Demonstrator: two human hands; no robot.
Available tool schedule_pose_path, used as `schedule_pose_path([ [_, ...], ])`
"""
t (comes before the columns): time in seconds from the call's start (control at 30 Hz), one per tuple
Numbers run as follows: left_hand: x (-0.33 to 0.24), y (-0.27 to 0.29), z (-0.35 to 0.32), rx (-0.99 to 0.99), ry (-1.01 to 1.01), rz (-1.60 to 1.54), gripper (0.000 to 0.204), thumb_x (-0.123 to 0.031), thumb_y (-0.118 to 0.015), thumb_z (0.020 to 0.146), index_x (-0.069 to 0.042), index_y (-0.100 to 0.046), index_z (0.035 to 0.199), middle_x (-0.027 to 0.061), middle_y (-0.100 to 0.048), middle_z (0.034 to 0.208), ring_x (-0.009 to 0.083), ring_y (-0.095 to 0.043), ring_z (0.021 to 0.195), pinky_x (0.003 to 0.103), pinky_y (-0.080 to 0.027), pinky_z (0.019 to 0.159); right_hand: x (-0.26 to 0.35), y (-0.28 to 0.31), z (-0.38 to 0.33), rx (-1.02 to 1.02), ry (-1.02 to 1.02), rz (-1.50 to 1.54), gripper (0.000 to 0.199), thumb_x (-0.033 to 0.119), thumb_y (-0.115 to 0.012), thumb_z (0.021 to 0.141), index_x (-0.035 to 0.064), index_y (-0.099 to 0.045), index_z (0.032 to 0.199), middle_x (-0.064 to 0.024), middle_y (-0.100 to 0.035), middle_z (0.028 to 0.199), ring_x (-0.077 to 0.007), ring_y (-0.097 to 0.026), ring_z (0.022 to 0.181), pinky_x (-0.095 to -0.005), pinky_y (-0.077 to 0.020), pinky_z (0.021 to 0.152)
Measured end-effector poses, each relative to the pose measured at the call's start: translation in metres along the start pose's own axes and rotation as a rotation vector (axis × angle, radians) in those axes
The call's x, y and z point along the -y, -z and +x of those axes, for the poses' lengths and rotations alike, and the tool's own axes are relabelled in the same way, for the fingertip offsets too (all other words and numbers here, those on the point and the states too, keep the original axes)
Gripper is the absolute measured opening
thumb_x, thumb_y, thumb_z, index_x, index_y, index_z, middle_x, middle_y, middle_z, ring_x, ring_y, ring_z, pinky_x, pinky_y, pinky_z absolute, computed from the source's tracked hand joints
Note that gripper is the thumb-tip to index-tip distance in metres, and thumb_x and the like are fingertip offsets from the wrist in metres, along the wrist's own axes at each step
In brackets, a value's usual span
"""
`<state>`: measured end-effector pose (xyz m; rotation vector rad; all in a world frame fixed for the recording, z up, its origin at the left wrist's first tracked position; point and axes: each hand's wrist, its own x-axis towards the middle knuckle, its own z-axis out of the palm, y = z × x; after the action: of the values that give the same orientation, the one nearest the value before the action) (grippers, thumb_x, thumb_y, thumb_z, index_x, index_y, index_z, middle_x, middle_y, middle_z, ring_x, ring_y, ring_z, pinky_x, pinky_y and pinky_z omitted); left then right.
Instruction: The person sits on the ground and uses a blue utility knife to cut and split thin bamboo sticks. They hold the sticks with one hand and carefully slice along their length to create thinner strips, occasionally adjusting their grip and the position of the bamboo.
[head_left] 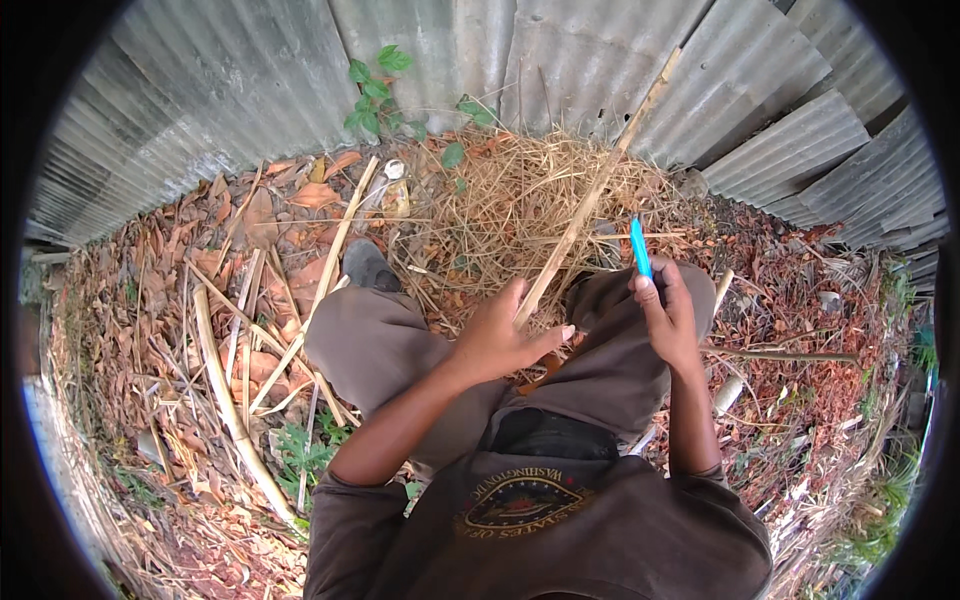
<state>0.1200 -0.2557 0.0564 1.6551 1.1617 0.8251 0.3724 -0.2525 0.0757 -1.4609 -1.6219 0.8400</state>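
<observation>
A long pale wooden stick (pixel 600 185) slants up and away to the right from my left hand (pixel 497 340), its far end in front of the metal sheets. The hand is closed round the stick's near end, with the thumb stretched out to the right. My right hand (pixel 668 312) grips a bright blue utility knife (pixel 640 248) above my right knee, its narrow end pointing away from me. Knife and stick are apart. My bent legs in brown trousers (pixel 365 335) lie below both hands, and a dark shoe (pixel 369 266) shows by the left knee.
Corrugated metal sheets (pixel 230 90) form a fence at the far side. Dry straw (pixel 530 190) lies in front of it. Several cut sticks (pixel 233 395) rest on dead leaves to the left, and a thin branch (pixel 780 355) lies right. A green plant (pixel 372 100) climbs the fence.
</observation>
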Motion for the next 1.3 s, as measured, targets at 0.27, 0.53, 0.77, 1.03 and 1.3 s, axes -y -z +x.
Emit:
schedule_pose_path([
  [0.27, -0.002, 0.011, -0.005, -0.119, 0.101, 0.175, 0.052, -0.039, -0.077, 0.075, 0.0, -0.051, 0.097, 0.0138, -0.058, 0.069, 0.0277, -0.061, 0.062, 0.039, -0.046, 0.058, 0.037, -0.036, 0.005, 0.175, 0.197, -0.358, 0.032, 0.036, -0.063, 0.089, 0.0049, -0.057, 0.084, -0.0132, -0.053, 0.062, -0.0332, -0.056, 0.059, -0.0413, -0.0425, 0.057],
  [0.53, 0.002, 0.014, -0.007, -0.126, 0.052, 0.16, 0.043, -0.025, -0.072, 0.076, 0.002, -0.048, 0.098, 0.0236, -0.06, 0.086, 0.0408, -0.062, 0.081, 0.045, -0.047, 0.069, 0.025, -0.068, 0.022, 0.151, 0.34, -0.607, 0.061, 0.065, -0.065, 0.074, 0.0064, -0.06, 0.06, -0.0118, -0.055, 0.051, -0.0321, -0.058, 0.049, -0.0423, -0.0455, 0.051],
  [0.77, 0.003, 0.013, -0.007, -0.025, 0.086, 0.074, 0.042, -0.026, -0.07, 0.08, 0.002, -0.047, 0.1, 0.0177, -0.058, 0.083, 0.0297, -0.061, 0.073, 0.041, -0.046, 0.065, 0.017, -0.066, 0.034, 0.051, 0.468, -0.738, 0.058, 0.065, -0.068, 0.07, 0.007, -0.062, 0.063, -0.01, -0.053, 0.05, -0.0304, -0.057, 0.049, -0.0411, -0.0438, 0.051],
  [1.03, -0.007, 0.017, -0.004, 0.019, 0.162, -0.007, 0.042, -0.026, -0.071, 0.08, 0.001, -0.047, 0.102, 0.013, -0.054, 0.076, 0.019, -0.054, 0.064, 0.035, -0.045, 0.059, 0.011, -0.057, 0.064, -0.012, 0.284, -0.826, 0.063, 0.07, -0.062, 0.073, 0.0076, -0.065, 0.062, -0.0098, -0.054, 0.048, -0.0303, -0.058, 0.047, -0.0431, -0.0449, 0.048],
  [1.3, -0.01, 0.014, -0.039, 0.202, 0.176, 0.029, 0.046, -0.025, -0.069, 0.081, 0.003, -0.047, 0.111, 0.0133, -0.056, 0.077, 0.0194, -0.055, 0.066, 0.034, -0.045, 0.06, -0.024, -0.001, 0.103, -0.111, 0.001, -0.846, 0.073, 0.074, -0.051, 0.079, 0.0051, -0.067, 0.06, -0.0139, -0.054, 0.046, -0.0306, -0.06, 0.045, -0.043, -0.0472, 0.047],
])
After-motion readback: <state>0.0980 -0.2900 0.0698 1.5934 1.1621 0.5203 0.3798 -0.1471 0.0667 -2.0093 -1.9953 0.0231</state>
